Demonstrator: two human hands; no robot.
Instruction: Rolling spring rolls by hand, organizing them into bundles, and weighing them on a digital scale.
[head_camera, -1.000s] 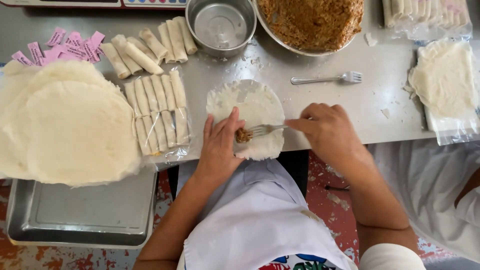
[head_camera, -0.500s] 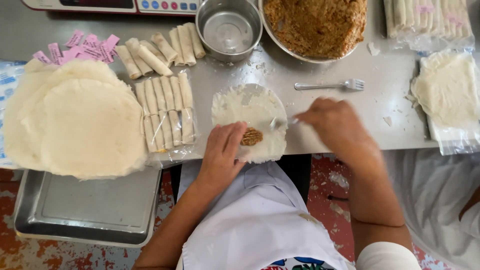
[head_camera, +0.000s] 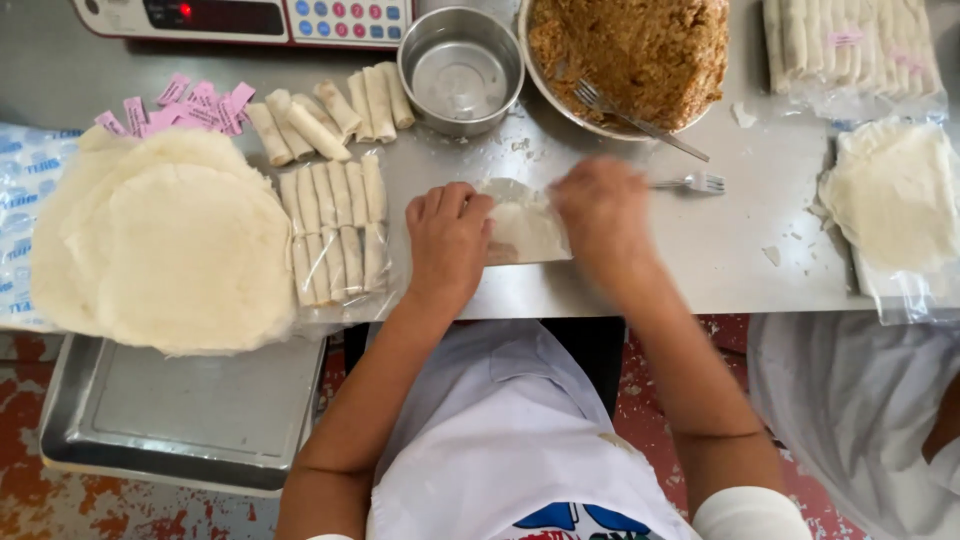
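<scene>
step: folding wrapper (head_camera: 520, 225) over filling | left hand (head_camera: 447, 240), right hand (head_camera: 600, 215) both pinching wrapper | next: likely tight, even roll

Both forearms reach from the near edge toward the far side, bare from the elbows, with white sleeves just showing near the elbows. The left hand (head_camera: 447, 240) lies palm down, its fingers together and pointing far and slightly right, the knuckles gently bent. The right hand (head_camera: 600, 220) sits just to its right, also palm down, slightly blurred, its fingers curled and angled left toward the left hand's fingertips.
</scene>
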